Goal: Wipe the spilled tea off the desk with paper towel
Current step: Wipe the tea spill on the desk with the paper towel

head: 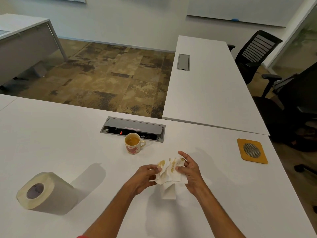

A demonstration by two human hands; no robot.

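Since the paper towel (169, 172) between my fingers is blotched with tea, the wiping looks mostly done.
No wet patch shows on the white worktop (68, 134) around my fingers, so what I judge is left is bunching and discarding. My left hand (144, 177) pinches the towel's left edge; my right hand (190, 170) grips its right side, thumb pressed on, other fingers half curled. Beyond my fingers stands the cup (133, 143); the roll (46, 191) lies far left.

Office: white desks (211, 86) with cable hatches (133, 128), mesh swivel chair (255, 54), wall whiteboard (240, 9), carpet tiles (111, 74).
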